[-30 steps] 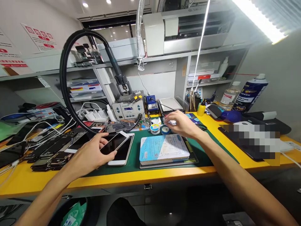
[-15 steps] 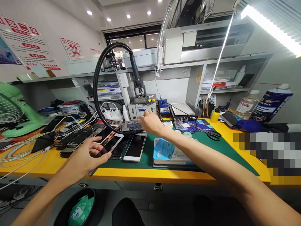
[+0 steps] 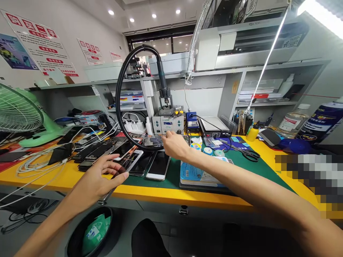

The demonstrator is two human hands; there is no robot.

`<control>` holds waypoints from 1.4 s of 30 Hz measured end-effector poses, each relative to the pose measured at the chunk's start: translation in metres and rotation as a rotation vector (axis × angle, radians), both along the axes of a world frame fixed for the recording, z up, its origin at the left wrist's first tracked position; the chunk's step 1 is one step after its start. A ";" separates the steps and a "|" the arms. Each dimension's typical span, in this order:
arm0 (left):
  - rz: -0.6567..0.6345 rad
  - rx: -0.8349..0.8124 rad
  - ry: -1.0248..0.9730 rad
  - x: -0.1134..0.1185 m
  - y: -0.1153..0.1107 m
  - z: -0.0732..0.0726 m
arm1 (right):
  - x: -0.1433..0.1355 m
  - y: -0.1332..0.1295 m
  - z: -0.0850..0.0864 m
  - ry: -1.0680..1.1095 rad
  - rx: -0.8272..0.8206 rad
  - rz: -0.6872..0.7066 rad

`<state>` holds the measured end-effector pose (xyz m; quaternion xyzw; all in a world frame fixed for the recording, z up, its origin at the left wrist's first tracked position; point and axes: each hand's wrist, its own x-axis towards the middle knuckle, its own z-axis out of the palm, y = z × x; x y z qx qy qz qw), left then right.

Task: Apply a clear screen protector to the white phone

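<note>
My left hand [image 3: 107, 176] is curled around a white-edged smartphone [image 3: 134, 160] with a dark screen, tilted over the table's front edge. Its fingers lie along one side and the thumb along the other; the palm hides part of the phone. My right hand [image 3: 175, 144] reaches forward with its fingers closed, in front of the grey soldering station [image 3: 168, 124]. Whatever those fingers hold is hidden. Between my hands, a white smartphone [image 3: 158, 166] lies face up on the green mat [image 3: 173, 180], beside another dark-screened phone [image 3: 143, 162].
A thick black hose [image 3: 119, 92] arches over the bench. Books [image 3: 191, 173] lie under my right forearm, near scissors [image 3: 250, 155] and a yellow bottle [image 3: 252, 132]. Stacked phone parts [image 3: 89, 153], white cables [image 3: 34, 166] and a green fan [image 3: 45, 128] fill the left. A bin [image 3: 71, 232] stands below.
The view has turned slightly left, so the bench appears shifted right. My right hand has dropped a little relative to the soldering station. My left hand keeps its hold on the smartphone.
</note>
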<state>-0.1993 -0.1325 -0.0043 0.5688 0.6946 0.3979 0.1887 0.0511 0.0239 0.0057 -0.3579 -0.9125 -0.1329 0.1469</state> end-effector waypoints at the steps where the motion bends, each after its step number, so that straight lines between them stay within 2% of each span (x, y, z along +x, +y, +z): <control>1: -0.008 -0.006 -0.006 0.003 0.002 0.001 | -0.003 -0.006 -0.003 -0.012 -0.008 0.011; 6: -0.032 0.022 -0.001 0.011 0.003 0.002 | -0.017 -0.033 -0.017 -0.065 -0.072 0.080; 9: 0.014 0.058 -0.005 0.004 -0.001 -0.003 | -0.015 -0.036 -0.016 -0.085 -0.108 0.100; 12: 0.033 0.025 -0.018 -0.006 -0.009 -0.008 | -0.004 -0.023 -0.006 -0.093 -0.117 0.059; 16: 0.010 -0.032 -0.034 -0.009 -0.021 -0.008 | 0.016 0.013 0.005 -0.116 -0.065 -0.031; 20: -0.010 -0.025 -0.048 0.002 -0.029 -0.006 | 0.025 0.038 -0.002 -0.185 -0.025 0.035; 26: -0.028 -0.041 -0.061 0.004 -0.031 -0.009 | 0.026 0.045 -0.010 -0.212 -0.059 0.120; 31: -0.020 -0.062 -0.075 0.005 -0.031 -0.011 | 0.028 0.050 -0.005 -0.058 -0.103 0.062; 36: -0.010 -0.023 -0.065 0.013 -0.030 -0.012 | 0.032 0.057 0.003 0.277 -0.190 -0.057; 42: -0.062 -0.078 -0.075 0.008 -0.027 -0.011 | 0.042 0.072 0.006 0.537 -0.517 -0.111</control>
